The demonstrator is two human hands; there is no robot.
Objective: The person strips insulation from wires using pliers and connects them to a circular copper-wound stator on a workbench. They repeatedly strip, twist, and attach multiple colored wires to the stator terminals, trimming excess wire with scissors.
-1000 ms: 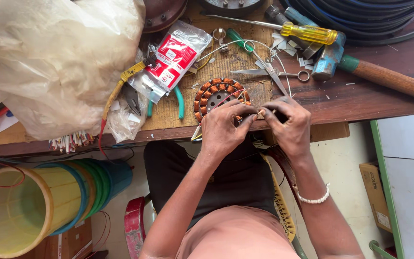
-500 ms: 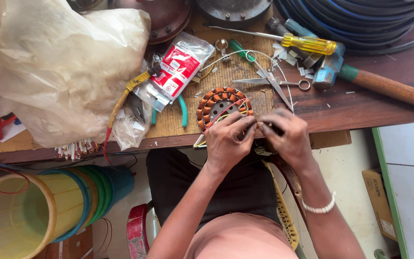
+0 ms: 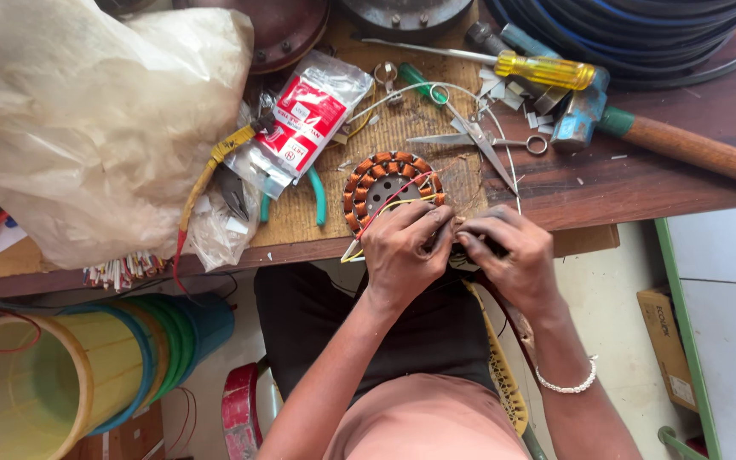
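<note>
A round motor stator point(image 3: 382, 183) with copper coils lies on the wooden workbench point(image 3: 606, 183), near its front edge. My left hand point(image 3: 402, 251) rests against the stator's near side, fingers pinched on thin yellow and red wires point(image 3: 376, 217) that run across it. My right hand point(image 3: 508, 251) meets the left at the fingertips, closed on the same wire ends. What lies under the fingertips is hidden. A white bead bracelet point(image 3: 566, 383) circles my right wrist.
Scissors point(image 3: 483, 143), a yellow-handled screwdriver point(image 3: 547, 70), a wooden-handled hammer point(image 3: 666, 140), green pliers point(image 3: 313, 198) and a red-and-white packet point(image 3: 304, 119) lie on the bench. A big plastic bag point(image 3: 78, 119) fills the left. Stacked buckets point(image 3: 87, 375) and a cardboard box point(image 3: 666, 341) sit on the floor.
Both hands have stayed pinched together at the stator's near edge, shifting only slightly. The view has drifted a little.
</note>
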